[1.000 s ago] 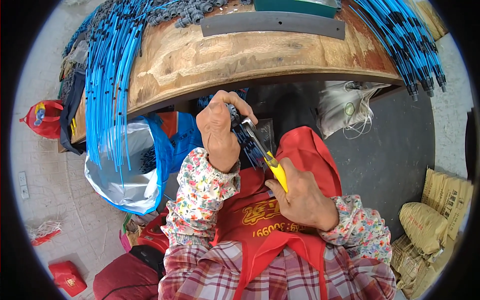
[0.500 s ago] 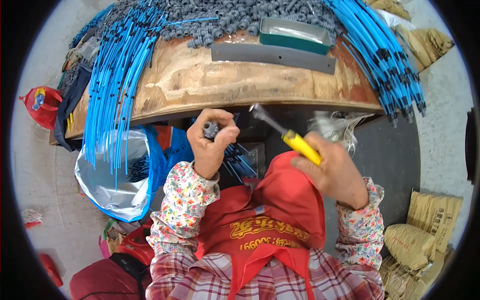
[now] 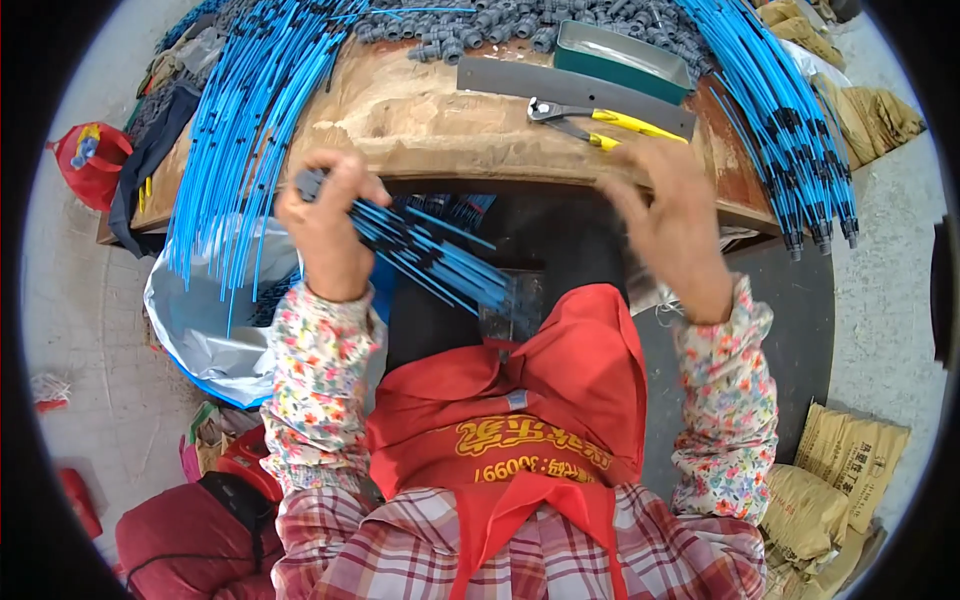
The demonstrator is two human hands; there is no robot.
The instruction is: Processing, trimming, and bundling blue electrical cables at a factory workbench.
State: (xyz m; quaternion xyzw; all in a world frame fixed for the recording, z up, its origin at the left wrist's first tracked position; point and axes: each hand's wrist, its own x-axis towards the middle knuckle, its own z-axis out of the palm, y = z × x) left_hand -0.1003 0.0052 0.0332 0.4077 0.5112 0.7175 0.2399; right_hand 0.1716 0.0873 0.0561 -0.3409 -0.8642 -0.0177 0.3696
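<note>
Our left grip (image 3: 332,235) clasps blue tubes (image 3: 432,257) and a grey fitting (image 3: 309,184); our right grip (image 3: 674,222) hangs loose near yellow-handled pliers (image 3: 614,119)

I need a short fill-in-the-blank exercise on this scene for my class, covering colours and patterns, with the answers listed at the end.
1. The left hand holds a bundle of mostly ____ tubes.
2. The right hand is near pliers with ____ handles.
3. The person's apron is ____.
4. The sleeves are patterned with colourful ____.

Missing words: blue; yellow; red; flowers.
</note>
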